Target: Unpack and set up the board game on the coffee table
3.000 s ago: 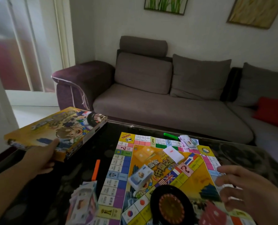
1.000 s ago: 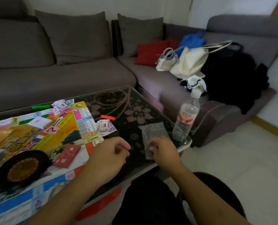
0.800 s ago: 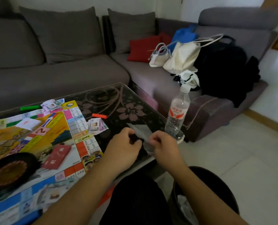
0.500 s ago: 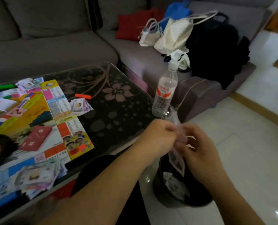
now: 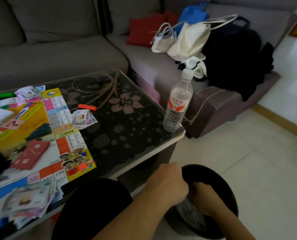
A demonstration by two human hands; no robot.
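Head view: a crumpled clear plastic wrapper (image 5: pixel 190 207) sits inside the round black bin (image 5: pixel 218 181) on the floor, just under the two hands. Left hand (image 5: pixel 168 185) reaches over the bin's rim, knuckles up, fingers curled; right hand (image 5: pixel 206 196) is lower, inside the bin, fingers curled down onto the wrapper. Whether either hand actually grips the plastic cannot be told. Beside the bin, on the dark floral coffee table (image 5: pixel 126 125), lies the game board (image 5: pixel 40 135) with money stacks (image 5: pixel 84 116), an orange piece (image 5: pixel 87 107) and a water bottle (image 5: pixel 178 104) at the corner.
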